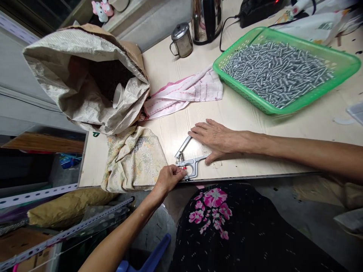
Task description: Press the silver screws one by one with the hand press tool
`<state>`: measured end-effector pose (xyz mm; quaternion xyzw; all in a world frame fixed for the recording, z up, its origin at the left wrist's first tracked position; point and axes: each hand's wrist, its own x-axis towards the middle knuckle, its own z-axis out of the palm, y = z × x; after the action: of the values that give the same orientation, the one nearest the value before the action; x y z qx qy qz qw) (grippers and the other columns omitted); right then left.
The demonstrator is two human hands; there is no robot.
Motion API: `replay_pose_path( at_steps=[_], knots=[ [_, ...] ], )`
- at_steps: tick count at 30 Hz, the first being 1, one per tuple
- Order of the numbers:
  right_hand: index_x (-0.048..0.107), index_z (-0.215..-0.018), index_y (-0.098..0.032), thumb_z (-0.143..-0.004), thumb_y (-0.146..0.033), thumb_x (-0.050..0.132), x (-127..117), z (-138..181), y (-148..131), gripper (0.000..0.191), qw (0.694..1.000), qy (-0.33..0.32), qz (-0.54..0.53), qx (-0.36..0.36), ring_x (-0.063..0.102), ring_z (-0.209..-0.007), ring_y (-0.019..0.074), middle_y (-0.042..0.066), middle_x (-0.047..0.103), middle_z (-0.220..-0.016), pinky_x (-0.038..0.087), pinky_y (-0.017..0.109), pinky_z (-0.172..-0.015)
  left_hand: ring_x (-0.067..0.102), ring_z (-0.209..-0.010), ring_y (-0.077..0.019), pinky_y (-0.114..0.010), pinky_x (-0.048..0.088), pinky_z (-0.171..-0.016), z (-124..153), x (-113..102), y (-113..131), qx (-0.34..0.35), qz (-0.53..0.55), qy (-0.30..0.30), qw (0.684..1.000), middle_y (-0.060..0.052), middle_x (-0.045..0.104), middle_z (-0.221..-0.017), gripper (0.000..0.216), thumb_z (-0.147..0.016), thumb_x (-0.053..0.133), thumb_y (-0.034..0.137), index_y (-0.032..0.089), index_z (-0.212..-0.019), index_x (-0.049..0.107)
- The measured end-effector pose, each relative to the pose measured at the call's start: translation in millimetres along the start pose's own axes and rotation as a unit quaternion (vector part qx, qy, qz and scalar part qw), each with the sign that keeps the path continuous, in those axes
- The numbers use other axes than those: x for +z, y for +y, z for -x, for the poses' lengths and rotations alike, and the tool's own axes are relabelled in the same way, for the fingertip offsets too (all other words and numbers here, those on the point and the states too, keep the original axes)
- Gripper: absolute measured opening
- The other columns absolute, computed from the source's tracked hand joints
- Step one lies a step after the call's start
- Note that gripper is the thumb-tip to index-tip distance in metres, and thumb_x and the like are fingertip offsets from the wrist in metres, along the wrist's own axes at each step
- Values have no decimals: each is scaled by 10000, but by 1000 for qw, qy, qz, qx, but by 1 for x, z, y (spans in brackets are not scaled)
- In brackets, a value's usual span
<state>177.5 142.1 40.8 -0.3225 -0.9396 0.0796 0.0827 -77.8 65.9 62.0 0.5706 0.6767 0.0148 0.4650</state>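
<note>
A small metal hand press tool (189,163) with two handles lies at the front edge of the pale wooden table (255,124). My left hand (168,179) is closed in a pinch at the tool's jaw, fingertips pressed on a small part I cannot make out. My right hand (213,136) lies flat over the tool's handles, fingers stretched out, the thumb touching the lower handle. A patterned cloth (133,158) holding a pile of small metal pieces sits just left of the tool.
A green plastic basket (340,71) full of small metal pins stands at the back right. A large open paper sack (85,75) with a white cup inside sits at the left. A pink-striped cloth (184,92), a metal mug (181,39) and a kettle (205,19) lie behind.
</note>
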Motion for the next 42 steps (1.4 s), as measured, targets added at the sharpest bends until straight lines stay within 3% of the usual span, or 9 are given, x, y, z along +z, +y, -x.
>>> replay_pose_path(
  at_steps=[13, 16, 19, 22, 25, 28, 36, 39, 42],
  knots=[
    [575, -1075, -143, -757, -593, 708, -14, 1, -13, 566, 998, -49, 17, 32, 484, -995, 291, 122, 607, -1071, 329, 405, -831, 465, -533, -115, -241, 329, -540, 7, 4, 3, -20, -33, -4, 999, 21, 536, -548, 366, -774, 629, 472, 120, -690, 684],
    [588, -1040, -134, -783, -554, 711, -17, 4, -17, 507, 998, -55, 11, 35, 491, -994, 286, 125, 606, -1065, 338, 401, -846, 576, -716, -179, -288, 437, -663, 19, 11, 8, 82, -124, 96, 984, -37, 625, -730, 298, -877, 574, 400, 139, -798, 695],
    [594, -999, -132, -809, -495, 713, -14, 6, -23, 427, 998, -53, 10, 33, 499, -983, 275, 120, 608, -1038, 356, 385, -847, 577, -983, -247, -377, 484, -861, 20, 21, 22, 247, -207, 194, 927, -103, 647, -1007, 264, -923, 559, 358, 158, -1066, 656],
    [590, -1032, -113, -846, -466, 682, -9, 10, -25, 410, 998, -42, 1, 43, 504, -958, 262, 121, 604, -1020, 375, 367, -829, 494, -1193, -305, -468, 452, -1000, 2, 29, 39, 347, -269, 186, 879, -170, 559, -1286, 506, -893, 621, 371, 142, -1323, 483],
    [569, -1108, -112, -816, -493, 705, -8, 14, -21, 499, 998, -31, -26, 46, 505, -946, 258, 123, 599, -1039, 395, 359, -806, 475, -1212, -305, -479, 448, -1016, -20, 30, 50, 361, -308, 137, 869, -180, 509, -1349, 630, -885, 637, 323, 127, -1411, 350],
    [566, -1130, -127, -739, -472, 777, -12, 17, -16, 563, 997, -36, -27, 64, 508, -949, 267, 127, 596, -1061, 405, 368, -800, 491, -1124, -291, -451, 474, -964, -33, 25, 56, 338, -341, 99, 872, -155, 537, -1284, 678, -852, 680, 312, 112, -1406, 344],
    [600, -879, -147, -936, -241, 559, -6, 19, -21, 118, 996, -46, -46, 58, 515, -824, 202, 83, 623, -882, 356, 322, -716, 505, -951, -243, -389, 475, -831, -29, 27, 61, 317, -343, 88, 880, -74, 602, -1004, 253, -927, 577, 308, 158, -1130, 579],
    [587, -855, -160, -962, -153, 467, 4, 23, -26, 161, 997, -29, -55, 45, 504, -785, 184, 63, 619, -848, 336, 315, -697, 510, -912, -236, -380, 469, -802, -29, 29, 62, 315, -348, 85, 879, -66, 612, -943, 143, -941, 550, 273, 169, -1011, 620],
    [596, -863, -159, -974, -189, 469, 7, 26, -27, 171, 997, -25, -47, 56, 510, -800, 190, 66, 614, -845, 343, 317, -706, 524, -913, -239, -383, 484, -799, -32, 28, 61, 317, -351, 88, 877, -64, 625, -938, 127, -933, 563, 266, 176, -993, 627]
  ],
)
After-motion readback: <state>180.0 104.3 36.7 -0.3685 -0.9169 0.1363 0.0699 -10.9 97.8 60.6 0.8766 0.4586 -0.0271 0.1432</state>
